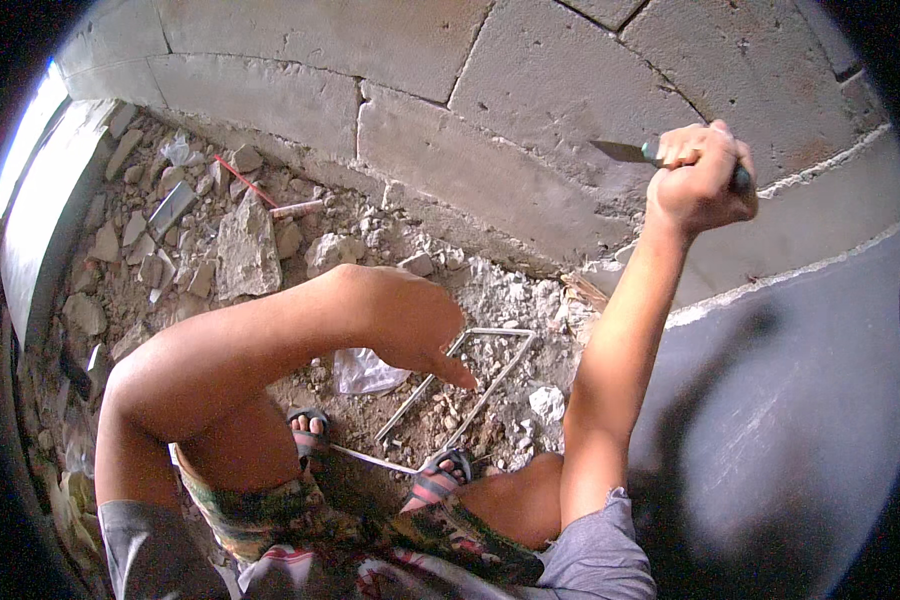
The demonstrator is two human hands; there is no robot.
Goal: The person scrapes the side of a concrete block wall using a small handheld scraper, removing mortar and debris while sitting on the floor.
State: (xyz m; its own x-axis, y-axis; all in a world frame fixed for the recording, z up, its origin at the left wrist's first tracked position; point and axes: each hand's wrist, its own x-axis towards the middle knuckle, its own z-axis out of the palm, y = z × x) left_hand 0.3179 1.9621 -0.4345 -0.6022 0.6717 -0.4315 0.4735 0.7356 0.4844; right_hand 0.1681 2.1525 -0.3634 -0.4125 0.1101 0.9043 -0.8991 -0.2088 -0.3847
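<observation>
My right hand (pixel 698 180), raised at the right in front of the block wall (pixel 560 90), is closed around a knife (pixel 618 151). Its dark, tapering blade points left, and bits of a teal handle show at both sides of the fist. Whether the blade touches the wall, I cannot tell. Bent down at the wrist, my left hand (pixel 415 320) hangs over the rubble near the middle. One digit is stretched out, the other fingers are mostly hidden behind the hand, and nothing shows in it. Below it lies a thin whitish rectangular frame (pixel 505 372) on the ground.
Broken stones and rubble (pixel 250 245) cover the ground along the wall's foot. A red stick (pixel 242 180) and a clear plastic bag (pixel 367 371) lie among them. A smooth grey panel (pixel 770 400) stands at the right. My sandalled feet (pixel 436 482) are close to the frame.
</observation>
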